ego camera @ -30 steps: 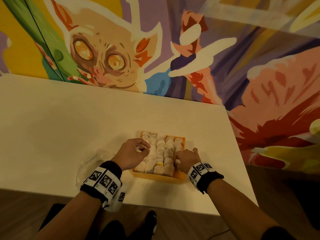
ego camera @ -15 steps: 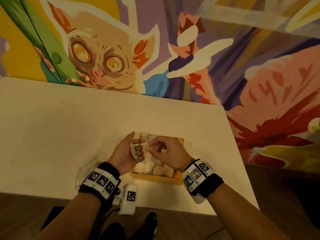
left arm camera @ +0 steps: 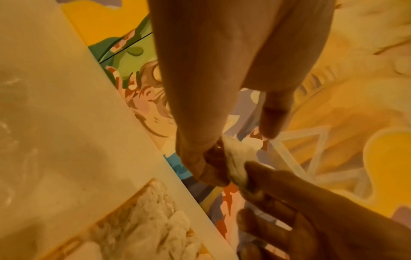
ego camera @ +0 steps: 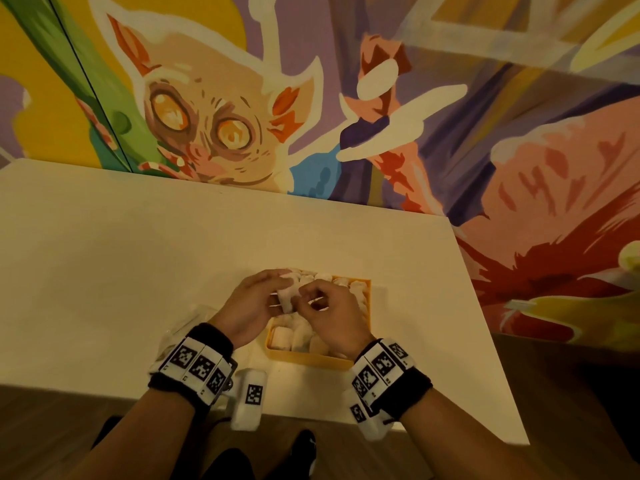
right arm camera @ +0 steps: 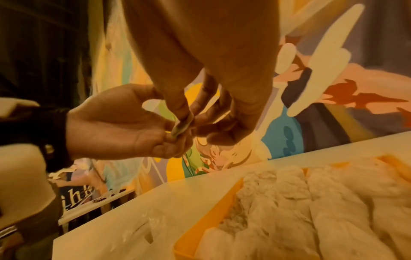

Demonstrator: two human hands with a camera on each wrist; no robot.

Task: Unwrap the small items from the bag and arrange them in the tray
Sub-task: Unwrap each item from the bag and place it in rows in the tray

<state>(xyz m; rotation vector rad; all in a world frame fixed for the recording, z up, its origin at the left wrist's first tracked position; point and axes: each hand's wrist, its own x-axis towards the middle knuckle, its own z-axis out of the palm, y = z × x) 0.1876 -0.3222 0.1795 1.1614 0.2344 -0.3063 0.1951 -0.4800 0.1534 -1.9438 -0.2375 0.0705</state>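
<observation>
Both hands, left hand (ego camera: 250, 303) and right hand (ego camera: 332, 311), pinch one small white wrapped item (ego camera: 287, 296) above the yellow plastic tray (ego camera: 304, 358), at its 10 o'clock corner; unwrapping appears underway, peeling comes next.

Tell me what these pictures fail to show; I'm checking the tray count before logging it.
- Tray: in the head view both hands cover its middle and left, so the pieces cannot be counted.
- Tray, wrist views: cut off by the frame edge and blurred.
- Held piece: left hand and right hand pinch it; whether wrapping remains is unclear.
- Bag: clear, mostly behind the left wrist; contents unseen.
</observation>
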